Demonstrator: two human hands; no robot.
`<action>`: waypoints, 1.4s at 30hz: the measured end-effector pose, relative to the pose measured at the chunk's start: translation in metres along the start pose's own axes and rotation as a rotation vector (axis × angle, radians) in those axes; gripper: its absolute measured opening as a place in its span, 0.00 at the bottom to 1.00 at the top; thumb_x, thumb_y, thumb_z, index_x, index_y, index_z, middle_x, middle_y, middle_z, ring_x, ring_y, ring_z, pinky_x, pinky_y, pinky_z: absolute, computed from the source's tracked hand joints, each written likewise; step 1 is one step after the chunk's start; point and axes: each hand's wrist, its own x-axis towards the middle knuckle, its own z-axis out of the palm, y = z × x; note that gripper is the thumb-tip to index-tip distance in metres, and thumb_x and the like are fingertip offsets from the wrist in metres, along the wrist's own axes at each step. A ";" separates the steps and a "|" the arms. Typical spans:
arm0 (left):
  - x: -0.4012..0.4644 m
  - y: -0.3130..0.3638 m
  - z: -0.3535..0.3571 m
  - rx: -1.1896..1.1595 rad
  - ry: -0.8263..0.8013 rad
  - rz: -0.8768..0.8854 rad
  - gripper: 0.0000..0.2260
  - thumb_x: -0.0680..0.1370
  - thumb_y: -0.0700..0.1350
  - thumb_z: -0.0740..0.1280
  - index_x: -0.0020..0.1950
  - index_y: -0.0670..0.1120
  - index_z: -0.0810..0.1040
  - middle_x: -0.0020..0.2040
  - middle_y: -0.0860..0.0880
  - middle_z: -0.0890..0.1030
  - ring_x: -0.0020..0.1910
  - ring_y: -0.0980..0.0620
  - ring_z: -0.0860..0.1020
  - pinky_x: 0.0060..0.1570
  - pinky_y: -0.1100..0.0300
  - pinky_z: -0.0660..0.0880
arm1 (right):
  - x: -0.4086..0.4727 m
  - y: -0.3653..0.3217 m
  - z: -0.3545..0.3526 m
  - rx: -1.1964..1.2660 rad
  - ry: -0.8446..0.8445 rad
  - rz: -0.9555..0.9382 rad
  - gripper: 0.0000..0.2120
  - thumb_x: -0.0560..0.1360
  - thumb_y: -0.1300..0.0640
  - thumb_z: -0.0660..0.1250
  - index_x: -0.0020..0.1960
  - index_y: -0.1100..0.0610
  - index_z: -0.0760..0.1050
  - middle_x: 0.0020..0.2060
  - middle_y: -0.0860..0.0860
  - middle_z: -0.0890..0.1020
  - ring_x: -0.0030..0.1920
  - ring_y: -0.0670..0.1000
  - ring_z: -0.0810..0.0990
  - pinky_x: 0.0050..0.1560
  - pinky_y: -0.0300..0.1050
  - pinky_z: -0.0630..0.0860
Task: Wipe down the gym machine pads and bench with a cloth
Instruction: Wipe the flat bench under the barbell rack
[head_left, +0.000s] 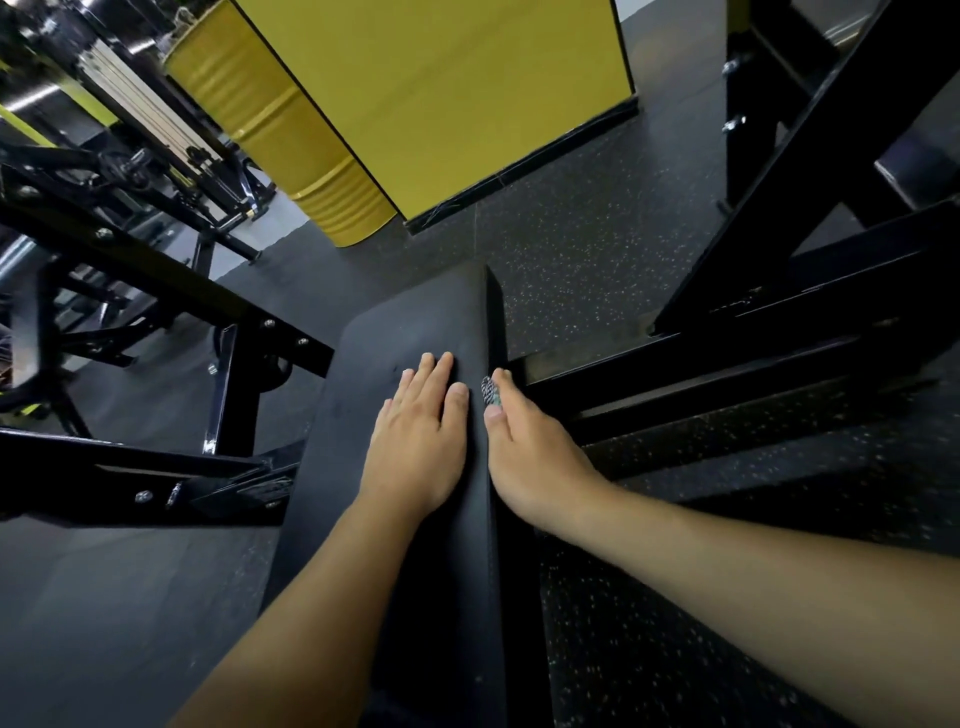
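Left hand (415, 436) lies flat, fingers straight, on the black bench pad (415, 332). Right hand (530, 447) grips a small patterned cloth (489, 389) against the pad's right side edge. Progress unclear; top probably remains.

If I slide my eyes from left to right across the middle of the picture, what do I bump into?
Black steel machine frame → left hand flat on the black padded bench → small patterned cloth → right hand → black angled steel beams.

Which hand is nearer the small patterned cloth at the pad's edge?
Right. The right hand holds the small patterned cloth against the black bench pad's side; the left hand rests flat on top, beside it.
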 end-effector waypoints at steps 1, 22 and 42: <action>0.000 0.000 0.000 -0.002 0.003 -0.002 0.24 0.86 0.57 0.50 0.83 0.58 0.57 0.83 0.57 0.54 0.82 0.57 0.48 0.81 0.51 0.49 | -0.005 0.002 0.003 0.004 -0.005 -0.017 0.26 0.87 0.53 0.49 0.83 0.55 0.50 0.82 0.49 0.54 0.81 0.46 0.53 0.74 0.34 0.48; -0.001 -0.003 0.002 -0.018 0.038 0.007 0.24 0.86 0.58 0.50 0.82 0.58 0.59 0.83 0.57 0.55 0.82 0.56 0.49 0.81 0.49 0.51 | 0.018 -0.007 0.003 0.060 0.066 0.076 0.25 0.87 0.52 0.49 0.83 0.53 0.53 0.82 0.50 0.57 0.80 0.50 0.57 0.72 0.37 0.55; -0.063 0.009 -0.005 -0.047 0.016 0.036 0.23 0.86 0.56 0.54 0.82 0.56 0.61 0.83 0.57 0.57 0.82 0.58 0.51 0.81 0.50 0.52 | 0.042 -0.015 0.002 0.100 0.106 0.129 0.26 0.86 0.52 0.49 0.83 0.54 0.53 0.81 0.53 0.59 0.79 0.55 0.61 0.76 0.46 0.57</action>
